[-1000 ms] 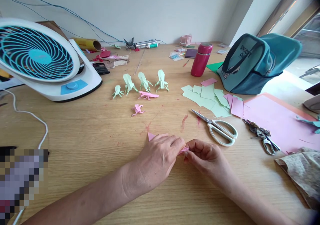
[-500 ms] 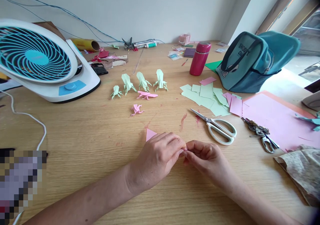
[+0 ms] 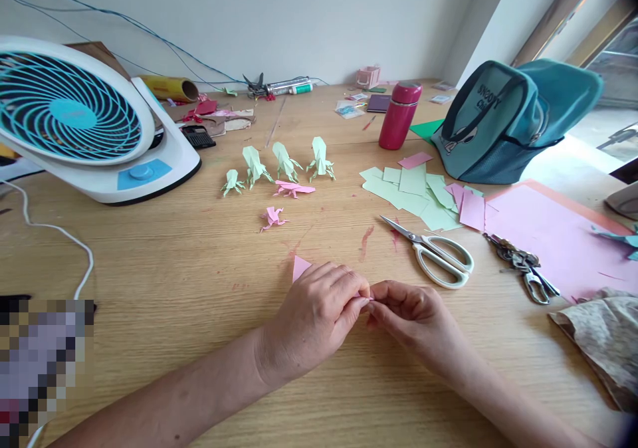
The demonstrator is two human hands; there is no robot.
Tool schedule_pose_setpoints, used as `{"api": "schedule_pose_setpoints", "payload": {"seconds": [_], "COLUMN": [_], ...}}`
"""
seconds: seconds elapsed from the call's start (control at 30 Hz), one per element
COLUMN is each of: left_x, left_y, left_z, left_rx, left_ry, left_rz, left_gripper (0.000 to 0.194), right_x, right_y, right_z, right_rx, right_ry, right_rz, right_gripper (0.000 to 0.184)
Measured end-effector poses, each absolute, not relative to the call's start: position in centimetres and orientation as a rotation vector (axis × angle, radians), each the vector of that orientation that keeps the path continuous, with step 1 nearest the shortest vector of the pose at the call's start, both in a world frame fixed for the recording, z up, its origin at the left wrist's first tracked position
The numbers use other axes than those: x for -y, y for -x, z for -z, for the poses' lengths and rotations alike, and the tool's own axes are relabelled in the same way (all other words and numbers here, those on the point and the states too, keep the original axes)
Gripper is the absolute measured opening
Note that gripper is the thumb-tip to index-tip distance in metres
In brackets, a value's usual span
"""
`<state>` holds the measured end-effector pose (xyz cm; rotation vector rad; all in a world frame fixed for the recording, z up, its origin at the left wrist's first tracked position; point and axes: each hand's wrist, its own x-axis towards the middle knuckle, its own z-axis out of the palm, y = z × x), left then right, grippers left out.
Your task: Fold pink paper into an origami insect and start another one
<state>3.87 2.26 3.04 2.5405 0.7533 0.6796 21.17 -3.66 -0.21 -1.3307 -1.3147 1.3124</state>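
My left hand [image 3: 319, 312] and my right hand [image 3: 416, 315] meet over the front of the wooden table, fingertips pinched together. Between them is a small piece of folded pink paper [image 3: 302, 268]; a pointed corner of it sticks out beyond my left knuckles, and most of it is hidden under the fingers. Ahead of my hands lies a small pink origami figure [image 3: 273, 218]. Behind it rests a longer pink origami figure [image 3: 294, 189]. Several pale green origami figures [image 3: 286, 161] with thin legs stand in a row farther back.
White-handled scissors [image 3: 438, 255] lie right of my hands, beside keys [image 3: 518, 262]. Green paper pieces [image 3: 399, 192] and a large pink sheet [image 3: 543, 235] spread behind them. A red flask [image 3: 399, 115] and a teal bag [image 3: 498, 125] stand at back right, a fan [image 3: 144, 175] at left.
My left thumb and fingers have shifted slightly at the pinch, and a bit more pink shows between the fingertips. The other things on the table stay in place.
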Motion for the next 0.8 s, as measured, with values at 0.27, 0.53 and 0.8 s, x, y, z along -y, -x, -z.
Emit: {"api": "schedule_pose_setpoints", "payload": {"seconds": [0.27,0.53,0.8], "left_x": [-2.1,-2.5,-2.4], "left_y": [-3.9,-3.9,-3.9], "left_z": [-2.6,-2.0,-2.0], "left_rx": [-0.776,-0.706,-0.721], "left_ry": [-2.553,-2.527,-2.568], "left_rz": [-0.662,-0.715,-0.723], "left_gripper": [0.012,0.013,0.015], "right_x": [3.7,3.6,3.8], "right_y": [-21.1,-21.3,-21.2], "right_z": [0.2,0.3,0.0], "right_rx": [1.318,1.258,1.297], "right_ry": [1.322,1.341,1.354], "right_rz": [-1.332,-1.355,-1.322], "right_gripper": [0.025,0.022,0.022]}}
